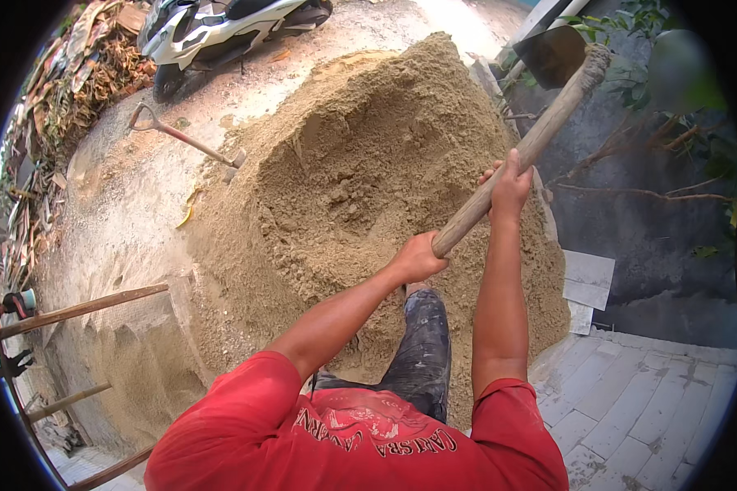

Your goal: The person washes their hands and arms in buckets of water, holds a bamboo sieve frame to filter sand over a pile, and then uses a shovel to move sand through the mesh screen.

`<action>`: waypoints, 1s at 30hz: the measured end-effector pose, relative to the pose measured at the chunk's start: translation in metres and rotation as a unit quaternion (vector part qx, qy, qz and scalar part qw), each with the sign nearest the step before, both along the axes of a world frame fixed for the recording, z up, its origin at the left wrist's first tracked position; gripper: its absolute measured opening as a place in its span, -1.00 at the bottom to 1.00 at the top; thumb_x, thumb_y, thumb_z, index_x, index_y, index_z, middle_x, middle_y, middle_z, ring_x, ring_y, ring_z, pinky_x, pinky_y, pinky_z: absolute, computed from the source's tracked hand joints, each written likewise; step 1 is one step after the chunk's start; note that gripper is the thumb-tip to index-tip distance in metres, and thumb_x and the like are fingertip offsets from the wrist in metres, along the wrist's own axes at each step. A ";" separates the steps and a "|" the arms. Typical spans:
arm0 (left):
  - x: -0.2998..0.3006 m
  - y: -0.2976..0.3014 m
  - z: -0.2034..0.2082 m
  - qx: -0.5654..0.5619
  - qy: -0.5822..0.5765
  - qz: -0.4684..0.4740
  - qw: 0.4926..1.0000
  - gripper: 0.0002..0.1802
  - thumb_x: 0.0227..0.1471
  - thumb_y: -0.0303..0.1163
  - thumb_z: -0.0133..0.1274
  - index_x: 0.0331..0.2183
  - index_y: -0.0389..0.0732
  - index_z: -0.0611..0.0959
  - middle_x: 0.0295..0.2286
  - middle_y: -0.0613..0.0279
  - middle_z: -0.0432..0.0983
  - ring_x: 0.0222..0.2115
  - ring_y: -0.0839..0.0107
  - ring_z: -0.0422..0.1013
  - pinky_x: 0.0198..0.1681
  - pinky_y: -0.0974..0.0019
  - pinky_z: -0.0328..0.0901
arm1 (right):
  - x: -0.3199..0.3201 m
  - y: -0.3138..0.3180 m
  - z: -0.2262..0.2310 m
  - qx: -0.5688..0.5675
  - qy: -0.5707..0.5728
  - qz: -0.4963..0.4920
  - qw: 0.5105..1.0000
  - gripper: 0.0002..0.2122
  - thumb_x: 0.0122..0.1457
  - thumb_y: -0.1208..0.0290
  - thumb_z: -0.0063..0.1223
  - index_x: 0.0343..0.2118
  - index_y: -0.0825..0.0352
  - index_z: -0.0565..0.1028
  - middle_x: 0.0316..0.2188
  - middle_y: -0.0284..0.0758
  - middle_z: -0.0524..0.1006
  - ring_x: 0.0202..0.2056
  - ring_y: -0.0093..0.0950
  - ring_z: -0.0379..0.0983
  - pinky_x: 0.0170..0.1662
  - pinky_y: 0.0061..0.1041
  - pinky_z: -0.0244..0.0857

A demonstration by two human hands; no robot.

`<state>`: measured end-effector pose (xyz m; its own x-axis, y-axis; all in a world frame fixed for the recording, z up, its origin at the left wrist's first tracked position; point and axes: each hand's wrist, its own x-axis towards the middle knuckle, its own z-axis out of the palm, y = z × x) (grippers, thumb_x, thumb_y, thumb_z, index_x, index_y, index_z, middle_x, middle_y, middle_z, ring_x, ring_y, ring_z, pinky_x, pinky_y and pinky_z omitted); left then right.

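Observation:
Both hands grip a hoe [477, 207] with a thick wooden handle, raised and slanting up to the right. My left hand [420, 257] is wrapped round the butt end of the handle. Farther up, my right hand [512, 190] closes round the middle of the shaft. The dark metal blade [551, 57] is in the air at the far right, past the edge of a large sand pile [360, 172]. A hollow has been dug into the near face of that pile. My legs, in stained dark trousers [422, 344], stand at its foot.
A shovel [184, 139] leans into the pile's left side. Beyond it stand a white motorcycle [229, 33] and heaped dry debris [82, 74]. A wooden ladder-like frame [82, 311] is at left. On the right are a grey wall [639, 237], branches [680, 192] and light floor tiles [630, 393].

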<state>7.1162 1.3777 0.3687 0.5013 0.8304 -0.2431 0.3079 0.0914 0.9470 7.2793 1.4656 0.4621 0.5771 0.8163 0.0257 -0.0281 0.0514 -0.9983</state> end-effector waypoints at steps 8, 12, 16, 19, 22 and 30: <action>-0.061 -0.052 -0.074 -0.317 0.098 -0.013 0.943 -0.51 -0.08 -0.15 0.26 -0.21 -0.31 0.56 -0.51 0.11 0.51 -0.60 0.35 0.44 -0.52 0.23 0.32 | -0.037 -0.018 -0.269 -0.389 0.114 0.068 0.912 -0.63 0.34 0.15 -0.14 -0.23 0.48 0.33 -0.56 -0.25 0.42 -0.62 -0.40 0.42 -0.58 -0.36 0.42; -0.129 -0.127 -0.097 -0.372 0.109 0.001 0.922 -0.54 -0.04 -0.11 0.23 -0.25 -0.31 0.56 -0.53 0.16 0.50 -0.61 0.40 0.43 -0.57 0.24 0.30 | -0.118 -0.095 -0.294 -0.427 0.208 0.084 0.876 -0.63 0.33 0.16 -0.12 -0.15 0.48 0.30 -0.52 -0.26 0.40 -0.59 -0.42 0.41 -0.54 -0.38 0.44; -0.136 -0.126 -0.022 -0.398 0.124 -0.032 0.908 -0.56 0.03 -0.07 0.15 -0.27 -0.27 0.53 -0.56 0.24 0.46 -0.64 0.41 0.39 -0.61 0.30 0.28 | -0.128 -0.120 -0.277 -0.399 0.307 0.053 0.862 -0.63 0.32 0.15 -0.10 -0.19 0.46 0.32 -0.51 -0.27 0.40 -0.59 -0.41 0.40 -0.52 -0.38 0.45; -0.129 -0.113 0.016 -0.456 0.015 0.003 0.890 -0.61 0.08 -0.10 0.11 -0.33 -0.28 0.51 -0.58 0.26 0.44 -0.65 0.42 0.38 -0.62 0.33 0.27 | -0.120 -0.106 -0.238 -0.436 0.338 0.073 0.831 -0.68 0.31 0.14 -0.10 -0.26 0.39 0.31 -0.56 -0.29 0.38 -0.59 -0.38 0.39 -0.50 -0.35 0.43; -0.126 -0.105 0.018 -0.490 -0.059 0.037 0.869 -0.65 0.10 -0.14 0.07 -0.39 -0.29 0.49 -0.58 0.26 0.43 -0.63 0.44 0.39 -0.63 0.33 0.28 | -0.111 -0.095 -0.233 -0.414 0.435 0.153 0.785 -0.61 0.26 0.06 -0.04 -0.34 0.39 0.37 -0.54 -0.28 0.41 -0.57 -0.40 0.41 -0.48 -0.41 0.45; -0.115 -0.059 0.080 -0.470 0.065 0.067 0.878 -0.69 0.09 -0.29 0.08 -0.46 -0.39 0.49 -0.66 0.17 0.48 -0.72 0.42 0.43 -0.67 0.31 0.32 | -0.049 0.007 -0.398 -0.381 0.485 0.069 0.784 -0.68 0.28 0.07 -0.08 -0.29 0.29 0.28 -0.61 -0.30 0.40 -0.61 -0.41 0.36 -0.57 -0.47 0.40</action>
